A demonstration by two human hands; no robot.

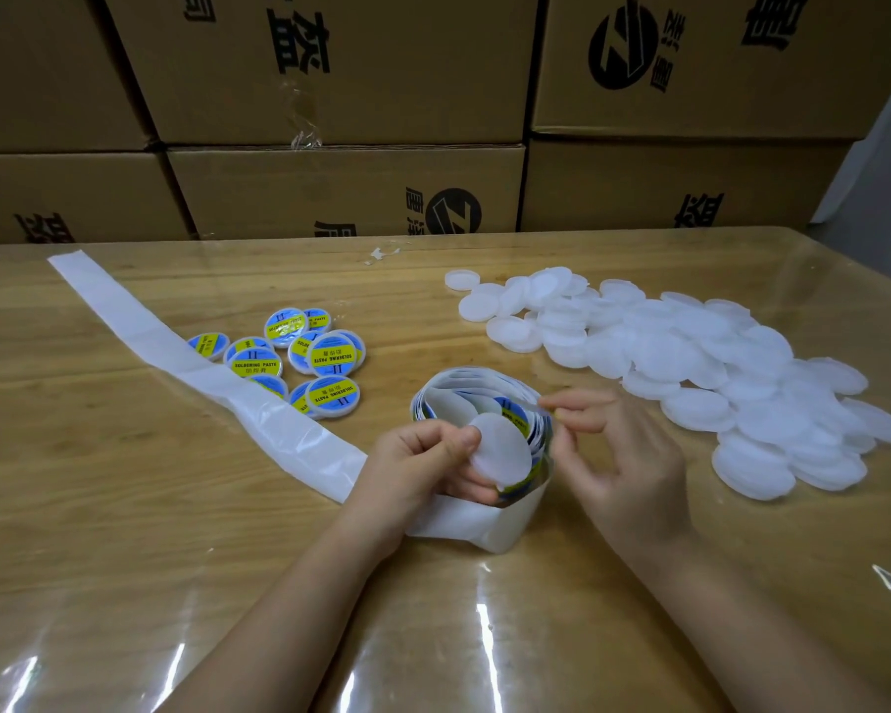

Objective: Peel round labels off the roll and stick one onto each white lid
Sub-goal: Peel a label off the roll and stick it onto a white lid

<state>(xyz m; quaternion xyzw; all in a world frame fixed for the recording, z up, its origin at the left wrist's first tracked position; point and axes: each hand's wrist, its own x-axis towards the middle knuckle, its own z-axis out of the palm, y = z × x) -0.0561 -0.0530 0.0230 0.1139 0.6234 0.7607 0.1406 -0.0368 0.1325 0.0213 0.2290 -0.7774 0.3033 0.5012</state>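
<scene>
1. A white lid (502,452) is gripped in the left hand (417,468), thumb on its face, and held over the near side of the label roll (477,398) at the middle of the table (124,558).
2. The right hand (626,455) is held at 3 o'clock of the roll, thumb and forefinger drawn close together at its rim. The fingertips are blurred, so it cannot be told whether a label is pinched.
3. Unlabelled lids (690,362) are heaped at 2 o'clock. Labelled lids (304,357) are gathered at 10 o'clock, beside the spent backing strip (176,347).
4. Risks, as judged:
   - A label could be folded onto itself, or left stuck to a fingertip, if it is peeled too sharply.
   - It could be laid off-centre or creased if the lid is tilted in the grip.
   - The loosely wound roll could be dragged or uncoiled by the pull.
</scene>
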